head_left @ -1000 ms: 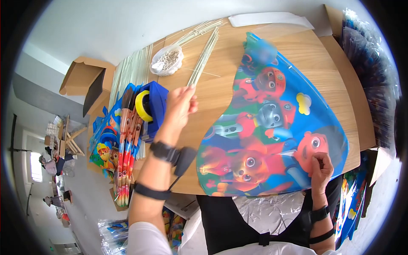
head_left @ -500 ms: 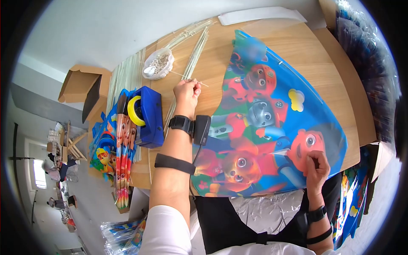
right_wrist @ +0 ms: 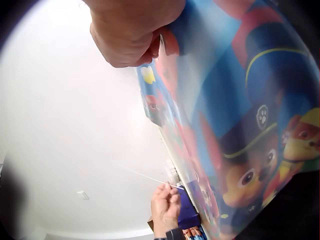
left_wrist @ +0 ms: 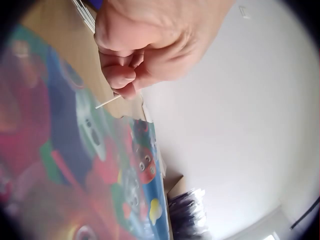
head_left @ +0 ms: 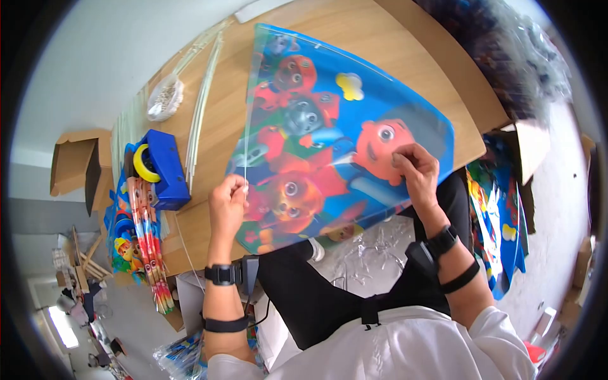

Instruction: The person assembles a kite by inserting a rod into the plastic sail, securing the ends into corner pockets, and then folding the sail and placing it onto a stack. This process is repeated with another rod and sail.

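A large triangular kite sheet (head_left: 345, 136), printed with cartoon puppies and a boy, lies on the table and overhangs its near edge. My right hand (head_left: 418, 174) pinches it at the boy's face; in the right wrist view, that hand (right_wrist: 135, 32) grips a fold of it. Between thumb and fingers, my left hand (head_left: 228, 206) holds a thin white rod (head_left: 246, 136), which overlaps the sheet's left side in the head view. The rod's short end (left_wrist: 106, 103) pokes out below the fingertips in the left wrist view. Another thin rod (head_left: 361, 65) runs along the sheet's far edge.
Left of the sheet lie a bundle of white rods (head_left: 201, 111), a bowl of small pieces (head_left: 166, 98) and a blue tape dispenser (head_left: 168, 171) with yellow tape. Folded printed sheets (head_left: 140, 234) lie beside it. A cardboard box (head_left: 465, 76) with plastic-wrapped goods stands at the right.
My left hand has gone from the rod bundle to the sheet's left side, carrying a rod now turned lengthwise. My right hand keeps its pinch. The head view has shifted.
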`<state>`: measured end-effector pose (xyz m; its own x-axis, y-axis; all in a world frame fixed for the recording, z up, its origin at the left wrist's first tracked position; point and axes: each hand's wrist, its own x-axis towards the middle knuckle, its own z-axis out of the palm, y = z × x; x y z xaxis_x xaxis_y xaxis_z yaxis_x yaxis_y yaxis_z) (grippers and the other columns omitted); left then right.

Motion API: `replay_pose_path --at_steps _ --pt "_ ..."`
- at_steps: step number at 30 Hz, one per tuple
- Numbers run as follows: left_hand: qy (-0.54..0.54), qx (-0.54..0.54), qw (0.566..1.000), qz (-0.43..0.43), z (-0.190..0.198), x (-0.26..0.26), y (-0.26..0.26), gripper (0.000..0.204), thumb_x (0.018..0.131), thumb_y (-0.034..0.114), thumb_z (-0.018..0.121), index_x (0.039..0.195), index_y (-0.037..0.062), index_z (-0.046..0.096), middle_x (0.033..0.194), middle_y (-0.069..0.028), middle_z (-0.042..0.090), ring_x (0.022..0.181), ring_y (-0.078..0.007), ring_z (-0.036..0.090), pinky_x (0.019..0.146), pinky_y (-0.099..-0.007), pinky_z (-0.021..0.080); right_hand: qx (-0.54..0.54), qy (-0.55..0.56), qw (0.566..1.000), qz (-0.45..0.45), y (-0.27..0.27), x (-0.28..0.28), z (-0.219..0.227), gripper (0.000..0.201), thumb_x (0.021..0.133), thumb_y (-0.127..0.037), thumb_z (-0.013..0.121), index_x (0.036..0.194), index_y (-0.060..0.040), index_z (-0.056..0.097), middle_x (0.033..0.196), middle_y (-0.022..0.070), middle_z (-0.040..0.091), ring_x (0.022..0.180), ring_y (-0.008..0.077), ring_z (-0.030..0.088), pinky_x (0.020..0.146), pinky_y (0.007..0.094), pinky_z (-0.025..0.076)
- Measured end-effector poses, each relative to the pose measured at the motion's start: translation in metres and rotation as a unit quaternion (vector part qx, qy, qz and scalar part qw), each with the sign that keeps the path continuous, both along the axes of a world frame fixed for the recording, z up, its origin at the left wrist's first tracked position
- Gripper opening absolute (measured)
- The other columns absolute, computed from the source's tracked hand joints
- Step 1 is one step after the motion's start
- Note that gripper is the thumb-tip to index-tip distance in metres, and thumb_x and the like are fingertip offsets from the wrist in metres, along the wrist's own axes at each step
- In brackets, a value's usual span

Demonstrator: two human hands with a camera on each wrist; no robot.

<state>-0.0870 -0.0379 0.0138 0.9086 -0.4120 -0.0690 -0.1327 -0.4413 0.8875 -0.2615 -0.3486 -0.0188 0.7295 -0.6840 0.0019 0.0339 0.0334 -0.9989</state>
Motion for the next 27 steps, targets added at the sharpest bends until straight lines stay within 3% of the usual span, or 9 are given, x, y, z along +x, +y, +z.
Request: replay_pose_path --at_steps 2,8,11,13,15,17,19,24,27 --pt "-0.102 0.135 0.984 -0.063 0.001 -0.022 0.004 0.006 0.08 -0.005 0.056 0.084 -0.0014 0.055 0.072 -0.0116 0.059 0.059 -0.0213 0.058 0.055 -0.0335 0.045 0.0 -0.004 1.0 -0.014 0.0 -0.005 0.001 0.008 0.082 -0.006 0.063 0.08 0.0014 0.061 0.067 -0.0003 0.058 0.061 0.0052 0.052 0.054 0.0205 0.042" --pt "-0.217 0.223 0.942 -0.125 0.01 -0.053 0.003 0.009 0.08 -0.004 0.055 0.088 0.0004 0.058 0.081 -0.0174 0.058 0.076 -0.0369 0.058 0.063 -0.0415 0.046 -0.046 -0.017 0.998 -0.034 0.002 -0.019 -0.005 0.005 0.081 -0.002 0.064 0.08 0.001 0.06 0.072 0.0008 0.058 0.064 0.006 0.053 0.059 0.0218 0.044" --pt "-0.236 0.239 0.931 -0.144 0.01 -0.056 0.004 0.01 0.081 -0.005 0.053 0.088 -0.0001 0.058 0.082 -0.0176 0.056 0.075 -0.0379 0.057 0.063 -0.0427 0.045 -0.147 -0.035 0.985 -0.077 0.001 -0.018 -0.011 0.005 0.08 -0.001 0.064 0.081 0.0009 0.059 0.072 0.0028 0.057 0.062 0.0081 0.054 0.059 0.0222 0.045" --pt "-0.237 0.253 0.926 -0.151 0.012 -0.056 0.005 0.011 0.081 -0.005 0.053 0.089 -0.0004 0.058 0.083 -0.0178 0.056 0.075 -0.0387 0.056 0.063 -0.0431 0.045 -0.176 -0.014 0.982 -0.067 0.0 -0.019 0.0 0.007 0.077 0.001 0.063 0.082 0.0002 0.059 0.078 0.0057 0.057 0.066 0.012 0.056 0.061 0.0238 0.045" --pt "-0.237 0.268 0.92 -0.158 0.013 -0.056 0.008 0.011 0.081 -0.006 0.052 0.089 -0.0007 0.058 0.083 -0.0179 0.055 0.075 -0.0394 0.056 0.063 -0.0435 0.044 -0.29 -0.031 0.955 -0.046 0.0 -0.015 0.007 0.01 0.076 0.003 0.062 0.084 -0.0009 0.059 0.085 0.0071 0.058 0.07 0.0154 0.056 0.064 0.0265 0.046" --pt "-0.235 0.267 0.921 -0.16 0.012 -0.055 0.012 0.011 0.081 -0.006 0.052 0.089 -0.001 0.058 0.083 -0.0184 0.054 0.075 -0.0394 0.055 0.063 -0.0438 0.044 -0.305 -0.015 0.952 -0.04 0.0 -0.012 0.01 0.016 0.073 0.004 0.06 0.087 -0.0023 0.061 0.091 0.0081 0.058 0.08 0.0217 0.056 0.07 0.0313 0.046" --pt "-0.254 0.267 0.916 -0.16 0.008 -0.053 0.016 0.009 0.081 -0.006 0.052 0.087 -0.0015 0.057 0.079 -0.0181 0.053 0.072 -0.0379 0.055 0.061 -0.0416 0.043 -0.438 -0.007 0.897 -0.063 -0.007 -0.006 0.007 0.021 0.069 0.004 0.059 0.088 -0.0033 0.062 0.093 0.0082 0.059 0.087 0.0268 0.055 0.075 0.0349 0.046" --pt "-0.254 0.267 0.917 -0.154 0.008 -0.052 0.017 0.009 0.081 -0.006 0.052 0.085 -0.0023 0.058 0.075 -0.0175 0.052 0.069 -0.0353 0.055 0.058 -0.0391 0.043 -0.461 0.037 0.886 -0.044 -0.018 -0.006 0.004 0.024 0.066 0.003 0.06 0.088 -0.0049 0.064 0.096 0.0071 0.061 0.091 0.0295 0.053 0.08 0.0378 0.046" --pt "-0.238 0.292 0.914 -0.153 0.01 -0.052 0.016 0.009 0.082 -0.005 0.052 0.088 -0.0019 0.057 0.081 -0.0182 0.052 0.074 -0.0391 0.055 0.062 -0.0427 0.044 -0.475 0.038 0.879 -0.026 -0.017 -0.005 0.002 0.022 0.065 0.0 0.062 0.086 -0.006 0.064 0.096 0.0056 0.062 0.09 0.0285 0.053 0.08 0.0384 0.045"
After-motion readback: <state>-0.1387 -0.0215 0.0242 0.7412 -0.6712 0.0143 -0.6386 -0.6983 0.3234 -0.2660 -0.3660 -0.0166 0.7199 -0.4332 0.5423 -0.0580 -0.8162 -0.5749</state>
